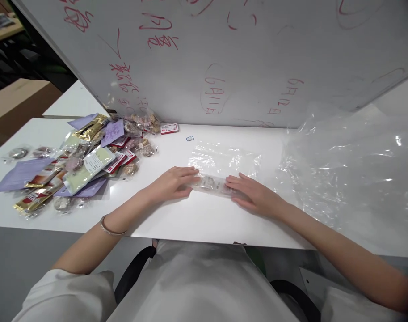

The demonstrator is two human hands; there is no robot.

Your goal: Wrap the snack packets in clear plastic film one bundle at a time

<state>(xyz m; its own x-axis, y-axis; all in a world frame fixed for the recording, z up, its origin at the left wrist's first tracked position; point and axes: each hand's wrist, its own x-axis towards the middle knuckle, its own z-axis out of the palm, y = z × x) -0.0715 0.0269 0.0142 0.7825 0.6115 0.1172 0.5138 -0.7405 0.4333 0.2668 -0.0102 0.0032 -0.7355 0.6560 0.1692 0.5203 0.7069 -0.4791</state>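
Observation:
A clear plastic wrap [224, 156] lies flat on the white table, its near edge rolled into a bundle [208, 182] with something small and pale inside, too blurred by the film to name. At the bundle's left end, my left hand [177, 182] has its fingers over the far side and its thumb at the near side. My right hand [252, 194] holds the right end in a similar way, fingers on top and thumb below. Both hands rest low against the table.
Packaged snacks, including a pale green packet [90, 167] and a purple packet [21, 174], lie heaped at left. A red-and-white box [169, 129] and a small blue-edged label [189, 138] lie behind. Crumpled plastic sheeting [354, 174] covers the right; a whiteboard [250, 58] stands behind.

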